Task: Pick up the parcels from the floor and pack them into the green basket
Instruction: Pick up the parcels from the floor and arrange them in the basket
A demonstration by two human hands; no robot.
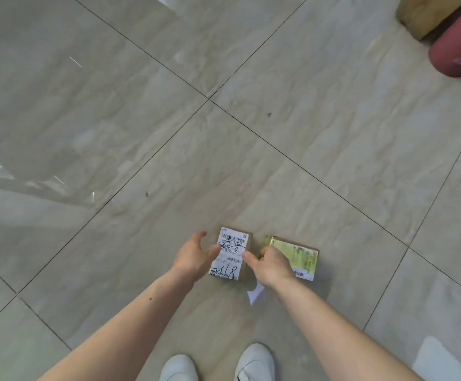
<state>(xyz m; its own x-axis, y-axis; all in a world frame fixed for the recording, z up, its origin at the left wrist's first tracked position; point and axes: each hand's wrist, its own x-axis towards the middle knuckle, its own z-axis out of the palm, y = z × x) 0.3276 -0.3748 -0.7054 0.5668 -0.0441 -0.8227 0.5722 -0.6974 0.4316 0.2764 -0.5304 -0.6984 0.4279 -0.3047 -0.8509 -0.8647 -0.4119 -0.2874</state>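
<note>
Two parcels on the tiled floor (141, 119), at about 6 o'clock in the head view, just ahead of a pair of white shoes (254, 361).

Item 1: brown parcel with white label (230, 253). Left hand (193, 257) is spread at its 9 o'clock side, thumb touching the edge, fingers loose and not yet closed on it.

Item 2: parcel with green label (298, 257), just beside Item 1 at its 3 o'clock. Right hand (272, 264) lies over its near corner, fingers curled at the edge; a firm grip cannot be confirmed.

Green basket: not in view.

Markings: Item 1 carries barcodes, black handwritten scrawl, and large digits near the bottom, possibly "8112" upside down; uncertain. Item 2's print is too small to read.

Risks: taking both at once, a one-sided hold may let either box slip and drop; a white paper scrap (254, 294) by the right wrist could be overlooked.

Other: red cylinder (454, 50) and tan block (427, 15) at 1 o'clock.
</note>
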